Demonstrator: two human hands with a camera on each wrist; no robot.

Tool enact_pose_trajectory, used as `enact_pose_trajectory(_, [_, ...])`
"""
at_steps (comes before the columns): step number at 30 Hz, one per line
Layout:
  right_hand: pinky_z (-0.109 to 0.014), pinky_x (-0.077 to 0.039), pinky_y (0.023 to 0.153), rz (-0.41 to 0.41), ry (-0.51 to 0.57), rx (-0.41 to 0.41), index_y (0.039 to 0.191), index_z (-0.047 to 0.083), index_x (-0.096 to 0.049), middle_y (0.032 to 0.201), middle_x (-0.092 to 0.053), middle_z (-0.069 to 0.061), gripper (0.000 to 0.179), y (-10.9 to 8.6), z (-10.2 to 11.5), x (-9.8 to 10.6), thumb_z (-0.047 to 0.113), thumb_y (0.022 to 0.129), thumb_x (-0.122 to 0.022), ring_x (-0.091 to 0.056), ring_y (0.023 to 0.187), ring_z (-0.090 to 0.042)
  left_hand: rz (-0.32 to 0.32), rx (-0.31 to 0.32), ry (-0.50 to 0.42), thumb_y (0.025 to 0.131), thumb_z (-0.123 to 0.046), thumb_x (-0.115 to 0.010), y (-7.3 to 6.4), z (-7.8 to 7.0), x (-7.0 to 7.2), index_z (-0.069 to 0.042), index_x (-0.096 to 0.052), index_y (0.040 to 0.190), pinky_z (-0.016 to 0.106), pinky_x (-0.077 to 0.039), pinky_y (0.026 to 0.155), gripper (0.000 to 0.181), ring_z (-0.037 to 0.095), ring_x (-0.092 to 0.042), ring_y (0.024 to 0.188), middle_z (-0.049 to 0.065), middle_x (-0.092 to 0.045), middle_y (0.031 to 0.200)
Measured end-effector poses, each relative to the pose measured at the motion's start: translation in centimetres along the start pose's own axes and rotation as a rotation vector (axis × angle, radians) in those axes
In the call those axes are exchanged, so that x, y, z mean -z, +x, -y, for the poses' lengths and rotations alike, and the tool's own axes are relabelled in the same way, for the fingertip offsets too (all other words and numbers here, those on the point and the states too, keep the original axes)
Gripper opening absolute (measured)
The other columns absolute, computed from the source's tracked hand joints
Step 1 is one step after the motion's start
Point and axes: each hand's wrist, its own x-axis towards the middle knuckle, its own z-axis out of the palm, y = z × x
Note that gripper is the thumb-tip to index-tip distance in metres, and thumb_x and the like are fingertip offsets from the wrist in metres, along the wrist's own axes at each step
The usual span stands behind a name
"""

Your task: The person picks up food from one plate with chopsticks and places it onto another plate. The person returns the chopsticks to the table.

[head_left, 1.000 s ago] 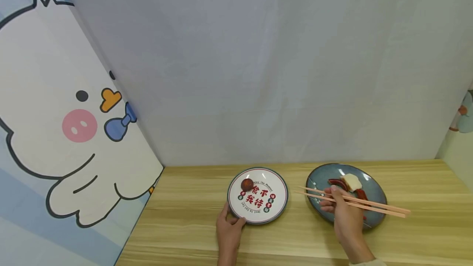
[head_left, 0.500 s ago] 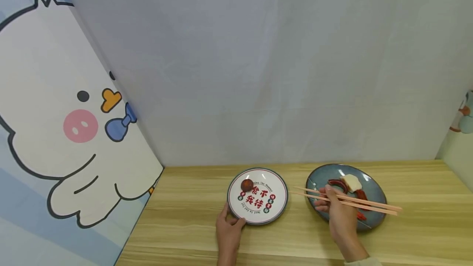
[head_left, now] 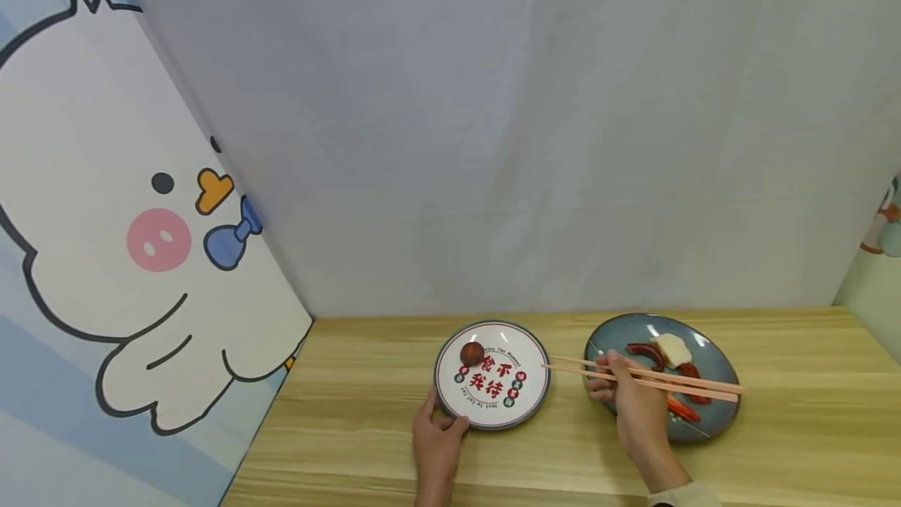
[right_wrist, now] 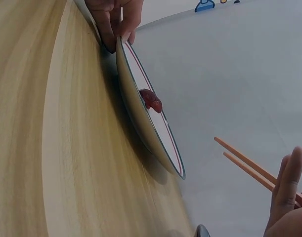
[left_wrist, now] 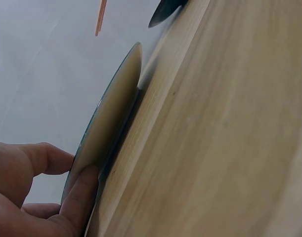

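Note:
My left hand [head_left: 438, 444] grips the near left rim of a white round plate [head_left: 517, 405] with red Chinese characters; in the left wrist view a finger lies along the plate's underside. On this plate sits a round brown-red piece of food [head_left: 472, 354], mushroom-like in the right wrist view. My right hand [head_left: 642, 417] holds a pair of wooden chopsticks [head_left: 704, 388] over the left part of a blue-grey plate [head_left: 719, 413]. Their slightly parted tips point left, by the white plate's right rim in the head view, with nothing between them [right_wrist: 239, 160].
The blue-grey plate bears a pale white piece [head_left: 673, 350], a dark red curved piece [head_left: 648, 354], a red piece [head_left: 693, 374] and an orange-red piece [head_left: 681, 408]. Both plates stand on a wood-grain table [head_left: 352, 413]. A grey cloth wall [head_left: 563, 139] rises behind.
My right hand has moved left with the chopsticks, bringing their tips closer to the white plate and uncovering more of the food on the blue-grey plate. My left hand stays at the rim.

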Motion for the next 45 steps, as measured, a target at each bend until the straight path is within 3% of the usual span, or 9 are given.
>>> enact_pose_trajectory(10, [-0.029,-0.063,0.064,0.091,-0.141,-0.006,0.124,-0.015,-0.063,0.083,-0.072,0.005,0.040,0.3,-0.7,-0.9,0.021,0.113,-0.049,-0.071,0.072,-0.006,0.005,0.016,-0.002,0.080,0.014,-0.074,-0.1,-0.2,0.1,0.009,-0.042,0.156,0.020,-0.052,0.061,0.082,0.019,-0.059,0.085,0.030,-0.052,0.142])
enact_pose_trajectory(20, [-0.030,-0.064,0.062,0.111,-0.140,0.001,0.125,-0.019,-0.061,0.084,-0.074,-0.001,0.038,0.5,-1.2,-2.0,0.014,0.113,-0.047,-0.072,0.070,-0.006,0.003,0.044,0.007,0.081,0.014,-0.074,-0.1,-0.4,-0.1,0.007,-0.042,0.157,0.021,-0.051,0.061,0.083,0.019,-0.058,0.084,0.028,-0.053,0.142])
enact_pose_trajectory(45, [-0.029,-0.064,0.063,0.137,-0.153,0.024,0.122,-0.018,-0.064,0.091,-0.076,-0.015,0.036,0.6,-2.3,-3.4,0.013,0.112,-0.050,-0.074,0.072,-0.009,-0.004,0.030,0.015,0.081,0.014,-0.074,0.1,-0.1,-0.1,0.006,-0.043,0.156,0.021,-0.049,0.060,0.082,0.019,-0.058,0.083,0.027,-0.053,0.138])
